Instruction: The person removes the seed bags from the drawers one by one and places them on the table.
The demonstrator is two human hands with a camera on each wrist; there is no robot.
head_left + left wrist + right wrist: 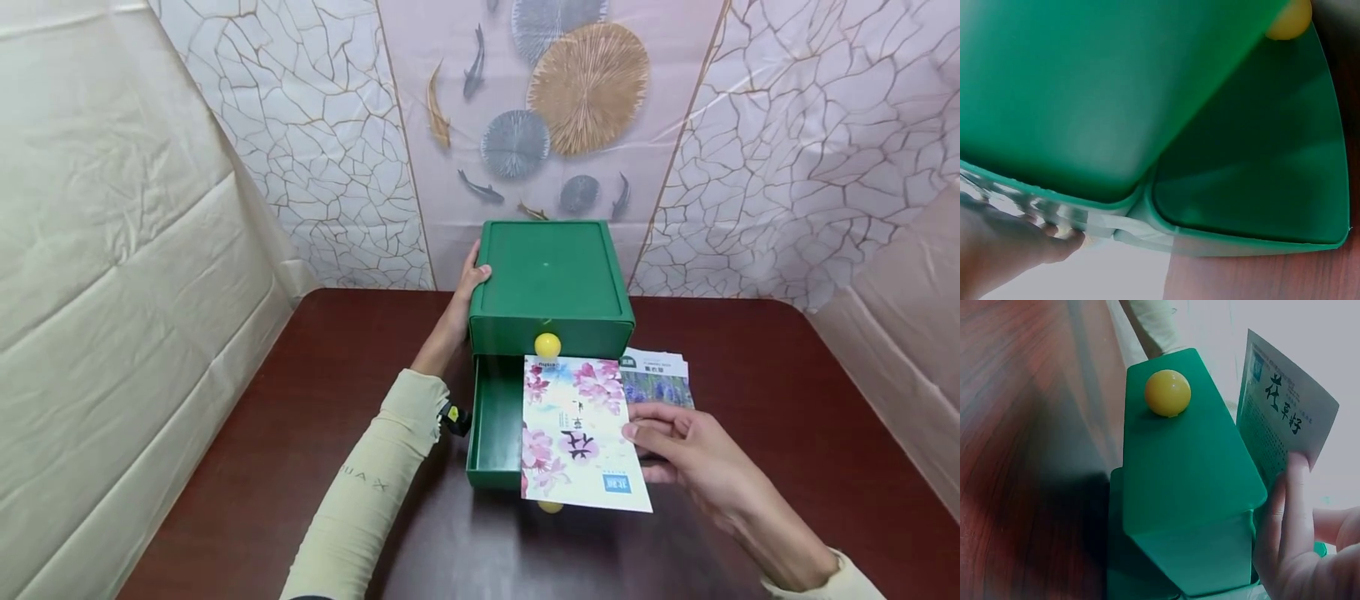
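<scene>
A green two-drawer cabinet (551, 271) stands at the middle of the table, its lower drawer (498, 425) pulled out. My left hand (468, 279) rests against the cabinet's left side, thumb on the top edge; the left wrist view shows the fingers (1066, 240) touching that side wall. My right hand (693, 454) pinches a flower-printed seed packet (558, 450) by its right edge. The packet is above the drawer and hides much of its inside. In the right wrist view, the packet (1285, 403) shows its printed back, tilted beside the drawer front (1191, 462).
More printed packets (660, 379) lie on the table right of the cabinet, partly covered by the held packet and hand. Yellow ball knobs (547, 345) are on the drawer fronts. Behind the dark red table (750, 350) hangs a patterned curtain (480, 150).
</scene>
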